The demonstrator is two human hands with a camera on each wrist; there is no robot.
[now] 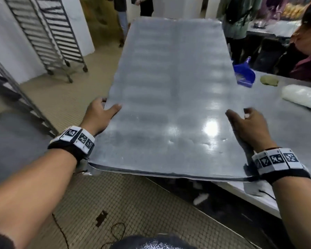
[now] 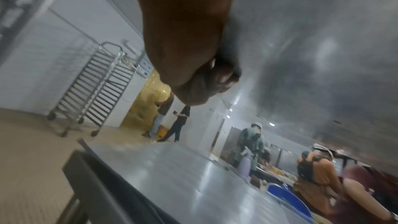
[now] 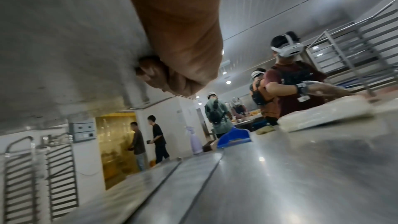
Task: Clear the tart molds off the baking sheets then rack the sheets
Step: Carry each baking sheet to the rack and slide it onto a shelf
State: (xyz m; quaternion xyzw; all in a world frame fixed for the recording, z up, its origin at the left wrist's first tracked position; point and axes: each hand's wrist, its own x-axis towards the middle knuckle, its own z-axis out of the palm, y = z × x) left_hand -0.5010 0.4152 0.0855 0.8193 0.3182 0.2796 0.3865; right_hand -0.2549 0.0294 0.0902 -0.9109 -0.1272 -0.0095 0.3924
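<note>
A large bare metal baking sheet (image 1: 169,87) is held up in front of me, above the steel table (image 1: 285,123), with no tart molds on it. My left hand (image 1: 101,114) grips its left edge, thumb on top and fingers curled under. My right hand (image 1: 248,124) grips the right edge the same way. In the left wrist view the left hand (image 2: 193,74) curls under the sheet's underside (image 2: 312,40). The right wrist view shows the right hand (image 3: 172,74) curled against the sheet's underside (image 3: 64,40), well above the table (image 3: 301,176).
A wheeled tray rack (image 1: 48,35) stands at the far left on the tiled floor; another rack's frame (image 1: 11,90) is closer at the left. On the table lie a blue scoop (image 1: 243,73), a dough lump (image 1: 269,80) and a white wrapped roll (image 1: 302,97). A person (image 1: 307,51) works at the table's far right.
</note>
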